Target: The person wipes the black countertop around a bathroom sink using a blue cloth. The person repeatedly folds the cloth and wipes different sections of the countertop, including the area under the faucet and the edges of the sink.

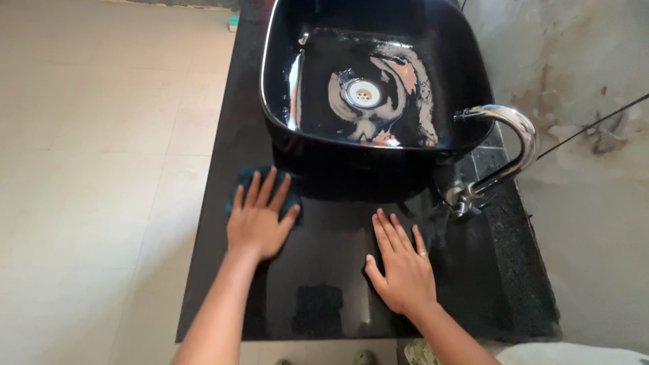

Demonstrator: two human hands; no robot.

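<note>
left hand pressing a dark cloth beside the black sink

head view: the left hand (pixel 257 220) is lying flat, fingers spread, on a dark teal cloth (pixel 241 181) on the black tabletop (pixel 318 307). it is pressing the cloth down, not clenching it. the cloth is sitting under and just ahead of that hand, touching the near left corner of the black sink (pixel 284 132), and its long side is running across, left to right. the right hand (pixel 402 263) is resting open and flat on the bare tabletop, holding nothing, well apart from the cloth, so the left hand is the nearer one. a chrome tap (pixel 503 152) is curving over the sink's right rim. a pale drain (pixel 363 93) is showing in the wet basin. no packages, labels or signs are showing.
</note>
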